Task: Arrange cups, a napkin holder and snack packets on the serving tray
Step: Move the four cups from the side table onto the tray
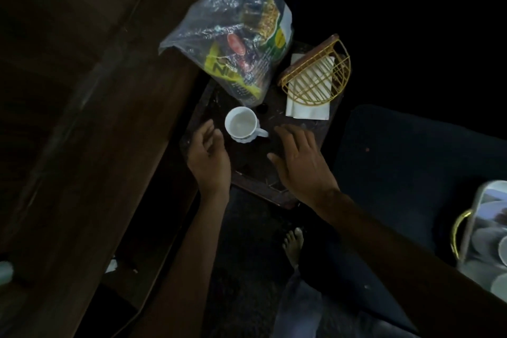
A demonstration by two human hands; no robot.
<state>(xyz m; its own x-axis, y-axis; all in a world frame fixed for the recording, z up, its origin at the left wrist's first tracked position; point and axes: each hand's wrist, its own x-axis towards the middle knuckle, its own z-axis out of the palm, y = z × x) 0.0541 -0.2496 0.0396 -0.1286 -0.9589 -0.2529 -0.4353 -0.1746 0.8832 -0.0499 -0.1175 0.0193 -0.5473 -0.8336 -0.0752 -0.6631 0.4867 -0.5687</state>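
Head cam, dim room: white cup (242,124) stands upright on dark wooden tray (263,186), handle pointing toward right hand (297,158). Left hand (207,152) & right hand flank it, both open, fingers loose, gripping nothing. Clear plastic bag w/ snack packets (236,44) sits at tray's far end, gold wire napkin holder (315,74) w/ white napkins beside it.

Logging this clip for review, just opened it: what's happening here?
A person is setting up a dark serving tray. A white cup stands on it, with a clear bag of snack packets and a gold wire napkin holder with white napkins further back. The left hand and right hand hover open on either side of the cup, holding nothing.
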